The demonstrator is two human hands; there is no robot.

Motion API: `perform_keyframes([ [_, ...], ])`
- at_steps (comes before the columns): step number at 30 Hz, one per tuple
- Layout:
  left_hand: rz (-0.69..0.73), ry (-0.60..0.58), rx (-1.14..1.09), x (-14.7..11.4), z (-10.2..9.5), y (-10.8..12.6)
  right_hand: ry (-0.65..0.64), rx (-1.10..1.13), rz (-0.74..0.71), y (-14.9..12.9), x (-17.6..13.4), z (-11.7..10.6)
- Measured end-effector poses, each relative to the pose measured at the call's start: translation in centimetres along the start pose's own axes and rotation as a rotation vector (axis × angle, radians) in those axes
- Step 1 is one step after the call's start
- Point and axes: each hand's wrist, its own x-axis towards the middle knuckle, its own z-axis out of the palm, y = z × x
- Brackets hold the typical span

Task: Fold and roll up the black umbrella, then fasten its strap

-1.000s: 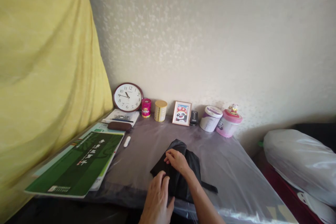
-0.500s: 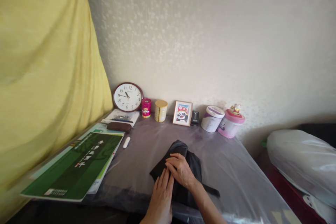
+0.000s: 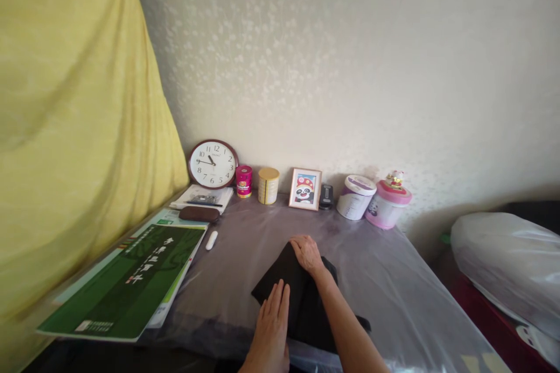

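Observation:
A black, folded fabric item (image 3: 280, 271) lies at the near middle of the table, with a dark strap-like end (image 3: 363, 323) sticking out at its right. I cannot tell exactly what kind of item it is. My left hand (image 3: 272, 317) rests flat on its near left part, fingers straight and close together. My right hand (image 3: 307, 253) lies over its far corner, fingers slightly bent along the edge, thumb hidden. The right forearm crosses over the right side of the fabric and covers part of it.
Green books (image 3: 126, 285) lie at left, beside a brown case (image 3: 199, 214) and a small white object (image 3: 212, 240). Along the wall stand a clock (image 3: 213, 164), a pink can (image 3: 244, 180), a yellow-lidded can (image 3: 268, 186), a picture frame (image 3: 305, 189) and two tubs (image 3: 356, 198).
My right hand has moved away from the left fingers to the far corner of the black fabric. The fabric's left part now lies flatter and smoother. My left hand has barely moved.

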Motion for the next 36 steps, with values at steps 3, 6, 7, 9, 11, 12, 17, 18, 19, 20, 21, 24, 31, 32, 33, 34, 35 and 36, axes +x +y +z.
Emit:
perform_keyframes([
  [3,0.008,0.012,-0.011,-0.3,-0.4,0.2,0.081,0.046,0.105,0.8,0.1,-0.7],
  [6,0.024,0.041,-0.036,-0.5,-0.4,0.1,0.196,0.031,0.242,2.3,-1.5,-2.3],
  [7,0.037,0.052,-0.044,-0.5,-0.4,0.0,0.234,0.025,0.295,2.9,-2.5,-3.0],
  [9,0.063,0.078,-0.061,-0.5,-0.3,-0.1,0.290,0.012,0.390,4.1,-4.9,-4.4],
  [11,0.076,0.092,-0.084,-0.5,-0.4,-0.3,0.327,0.032,0.525,5.0,-7.5,-5.4],
  [12,0.076,0.090,-0.103,-0.4,-0.5,-0.3,0.324,0.059,0.556,5.3,-8.8,-5.7],
  [17,0.099,0.070,-0.265,-0.6,-1.6,-0.5,0.241,0.399,0.751,5.0,-12.4,-5.5],
  [18,0.105,0.066,-0.302,-0.7,-1.8,-0.6,0.229,0.436,0.774,4.7,-12.6,-5.5],
  [19,0.110,0.061,-0.337,-0.8,-2.1,-0.7,0.221,0.456,0.785,4.4,-12.7,-5.4],
  [20,0.111,0.056,-0.367,-0.9,-2.3,-0.7,0.217,0.461,0.785,4.0,-12.7,-5.5],
  [21,0.110,0.049,-0.389,-0.9,-2.4,-0.8,0.219,0.455,0.774,3.7,-12.7,-5.6],
  [24,0.102,0.043,-0.402,-1.0,-2.4,-0.9,0.276,0.389,0.707,2.7,-12.2,-6.0],
  [31,0.104,0.082,-0.295,-0.8,-1.6,-0.6,0.293,0.281,0.625,1.4,-10.8,-5.7],
  [32,0.104,0.083,-0.275,-0.8,-1.6,-0.6,0.286,0.282,0.597,1.4,-10.9,-5.6],
  [33,0.099,0.085,-0.256,-0.8,-1.5,-0.5,0.288,0.297,0.572,1.5,-11.0,-5.5],
  [34,0.095,0.084,-0.240,-0.8,-1.5,-0.5,0.294,0.322,0.554,1.6,-11.1,-5.5],
  [35,0.088,0.083,-0.224,-0.8,-1.6,-0.5,0.300,0.354,0.544,1.7,-11.3,-5.6],
  [36,0.080,0.081,-0.208,-0.9,-1.6,-0.4,0.306,0.388,0.539,1.7,-11.4,-5.8],
])
